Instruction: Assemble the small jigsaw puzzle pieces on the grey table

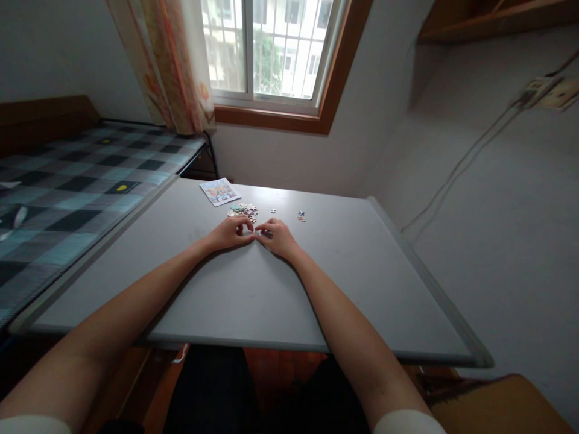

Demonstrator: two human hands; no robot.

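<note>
Both my hands rest together on the grey table (253, 295), fingertips meeting. My left hand (231, 232) is curled, its fingers pinched on small jigsaw pieces where the hands touch. My right hand (277, 236) is also curled and pinched on those pieces (259, 232). Just beyond the hands lies a heap of loose jigsaw pieces (243, 211). A picture card (219, 191) lies flat further back to the left. A single piece (273, 211) and a small cluster (301, 216) lie to the right of the heap.
A bed with a checked blue cover (67, 193) runs along the table's left edge. A window (271, 48) and a curtain (158, 60) are behind the table. A white wall with a cable (456, 169) is on the right. A wooden seat (497, 404) is at the lower right.
</note>
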